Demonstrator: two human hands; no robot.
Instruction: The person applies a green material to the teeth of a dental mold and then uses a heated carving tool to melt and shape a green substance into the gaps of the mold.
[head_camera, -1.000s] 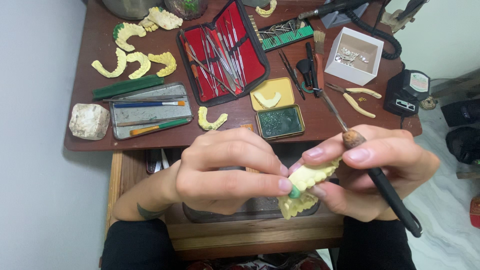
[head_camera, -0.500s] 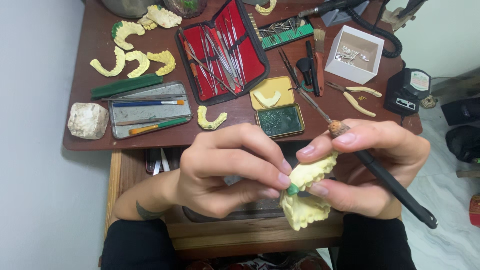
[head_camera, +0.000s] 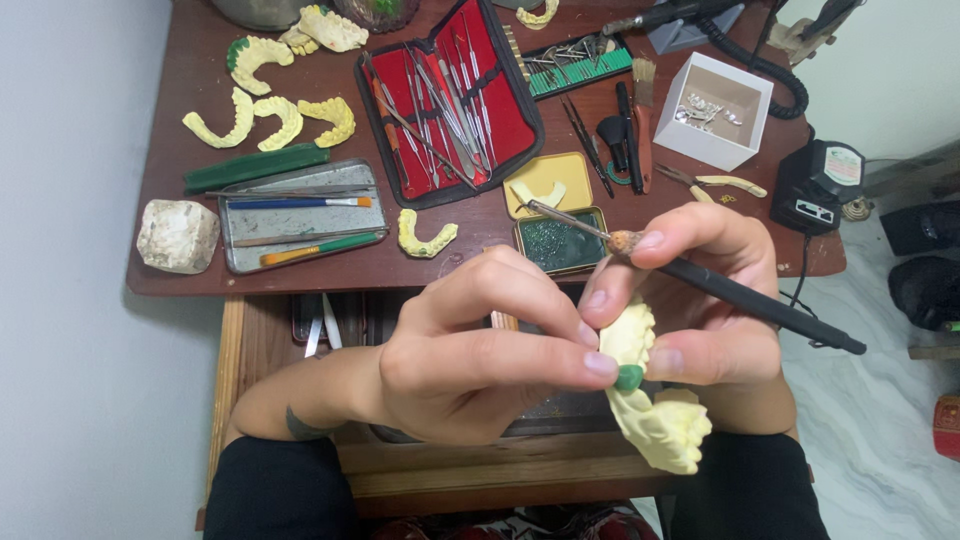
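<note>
Pale yellow dental cast (head_camera: 655, 420), matte and chalky, lumpy tooth ridges along its edges; it sits between my two hands, below the desk's front edge, over my lap. A small green wax bit (head_camera: 629, 377), smooth and rounded, is pressed against the cast's side.

Tool (head_camera: 740, 295): slim black handle, brown collar, thin metal tip pointing up-left toward a small tin of dark green wax (head_camera: 560, 243).

Desk (head_camera: 200, 275): dark reddish wood, worn. On it, a red-lined case (head_camera: 450, 100) of steel instruments, a grey tray (head_camera: 300, 215) with brushes, more yellow casts (head_camera: 265, 115) in arch shapes, a rough white stone lump (head_camera: 177, 235), a white box (head_camera: 712, 110). Pale wall to the left, marbled floor to the right.

My left hand (head_camera: 470, 345) comes in from the left, fingers curled, its grip closed on the wax bit, forefinger tip against it. My right hand (head_camera: 700, 300) has its grip closed on the cast from behind, with the tool pinched between thumb and forefinger above.
</note>
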